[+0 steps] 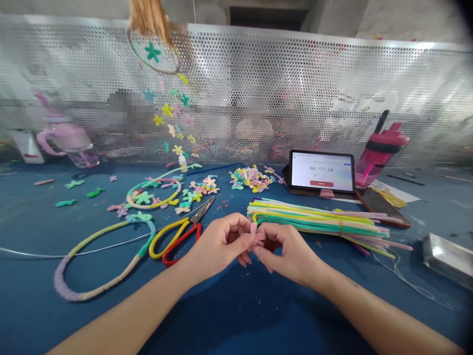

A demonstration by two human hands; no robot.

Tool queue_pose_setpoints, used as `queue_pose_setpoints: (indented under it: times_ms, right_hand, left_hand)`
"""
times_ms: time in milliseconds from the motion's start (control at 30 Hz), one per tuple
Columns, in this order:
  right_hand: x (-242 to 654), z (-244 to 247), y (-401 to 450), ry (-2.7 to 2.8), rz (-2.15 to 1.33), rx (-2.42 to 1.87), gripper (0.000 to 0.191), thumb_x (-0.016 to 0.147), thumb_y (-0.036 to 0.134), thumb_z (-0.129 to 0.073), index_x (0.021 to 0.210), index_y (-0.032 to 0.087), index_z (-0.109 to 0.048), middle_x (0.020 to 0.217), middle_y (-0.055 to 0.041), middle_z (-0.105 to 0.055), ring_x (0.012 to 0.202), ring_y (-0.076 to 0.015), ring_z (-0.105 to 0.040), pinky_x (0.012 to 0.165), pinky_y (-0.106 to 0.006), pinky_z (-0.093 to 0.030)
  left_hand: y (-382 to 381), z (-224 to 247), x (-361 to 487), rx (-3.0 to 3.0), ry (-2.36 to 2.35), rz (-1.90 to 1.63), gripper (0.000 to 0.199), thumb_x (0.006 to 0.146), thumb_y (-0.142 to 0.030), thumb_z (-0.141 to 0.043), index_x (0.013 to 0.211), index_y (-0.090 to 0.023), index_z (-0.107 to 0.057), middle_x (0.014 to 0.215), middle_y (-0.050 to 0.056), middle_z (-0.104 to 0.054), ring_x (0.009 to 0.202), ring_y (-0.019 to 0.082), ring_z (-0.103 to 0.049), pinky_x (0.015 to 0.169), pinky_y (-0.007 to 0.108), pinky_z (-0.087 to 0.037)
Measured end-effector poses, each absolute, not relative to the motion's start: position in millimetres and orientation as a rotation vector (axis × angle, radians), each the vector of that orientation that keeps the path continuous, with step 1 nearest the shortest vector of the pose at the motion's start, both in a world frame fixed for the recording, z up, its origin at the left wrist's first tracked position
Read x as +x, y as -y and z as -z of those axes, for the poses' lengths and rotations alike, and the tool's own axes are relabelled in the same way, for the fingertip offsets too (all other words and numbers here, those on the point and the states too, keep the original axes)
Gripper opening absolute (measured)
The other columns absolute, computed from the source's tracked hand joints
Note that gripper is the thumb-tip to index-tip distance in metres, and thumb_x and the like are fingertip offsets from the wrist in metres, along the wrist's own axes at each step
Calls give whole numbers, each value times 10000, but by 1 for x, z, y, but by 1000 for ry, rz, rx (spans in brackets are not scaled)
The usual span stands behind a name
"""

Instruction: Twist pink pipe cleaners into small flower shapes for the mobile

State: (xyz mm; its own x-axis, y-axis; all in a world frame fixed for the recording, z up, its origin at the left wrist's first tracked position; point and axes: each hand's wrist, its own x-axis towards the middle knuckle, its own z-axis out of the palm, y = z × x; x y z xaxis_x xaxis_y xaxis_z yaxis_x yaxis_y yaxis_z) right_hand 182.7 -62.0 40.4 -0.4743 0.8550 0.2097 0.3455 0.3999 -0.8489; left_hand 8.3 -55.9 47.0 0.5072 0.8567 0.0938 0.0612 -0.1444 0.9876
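Note:
A small pink pipe-cleaner flower (254, 236) is pinched between my two hands above the blue table. My left hand (227, 239) grips it from the left, thumb against its petals. Closed on its other side, my right hand (283, 246) presses thumb and fingers together. The fingers hide part of the flower. Just beyond my right hand lies a bundle of colored pipe cleaners (306, 219), tied with bands. Scissors (177, 241) with one yellow and one red handle rest left of my left hand, blades pointing away.
Fuzzy wrapped hoops (146, 254) and a wire lie left. Piles of small pipe-cleaner flowers (251, 178) sit at the back. A tablet (321, 170) shows a timer. Pink bottles (380, 153) stand at both sides, a metal box (449, 259) right. Flowers hang before a perforated metal screen (221, 59).

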Motion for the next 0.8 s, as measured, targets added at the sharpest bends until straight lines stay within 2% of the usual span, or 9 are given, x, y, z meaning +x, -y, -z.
queue_pose_setpoints:
  times_ms: [267, 367, 567, 800]
  right_hand:
    - [182, -43, 60, 2002, -1014, -1050, 105, 741, 156, -533, 645, 163, -489, 539, 29, -483, 461, -86, -445, 453, -209, -345]
    - [182, -42, 57, 1916, -1128, -1072, 92, 750, 207, -571, 690, 153, -528, 578, 18, -521, 467, -80, -449, 456, -207, -350]
    - [185, -40, 53, 1880, -1137, -1043, 250, 818, 371, -565, 702, 150, -566, 586, -6, -572, 531, -107, -519, 520, -222, -402]
    - [186, -41, 52, 1869, -1213, -924, 226, 851, 338, -546, 727, 155, -587, 617, 3, -575, 559, -98, -547, 565, -204, -446]
  left_hand:
    - [59, -57, 8, 1802, -968, -908, 123, 743, -235, -670, 753, -139, -593, 669, 0, -614, 596, 109, -579, 563, 199, -494]
    - [58, -55, 8, 1703, -954, -930, 127, 770, -249, -643, 761, -138, -580, 690, 6, -622, 614, 115, -594, 583, 211, -510]
    - [52, -50, 8, 1483, -859, -979, 196, 819, -322, -593, 765, -141, -542, 665, -10, -597, 604, 100, -580, 599, 222, -516]
    - [52, -52, 7, 1316, -834, -948, 203, 790, -309, -636, 731, -126, -568, 681, -6, -584, 584, 83, -549, 585, 208, -491]
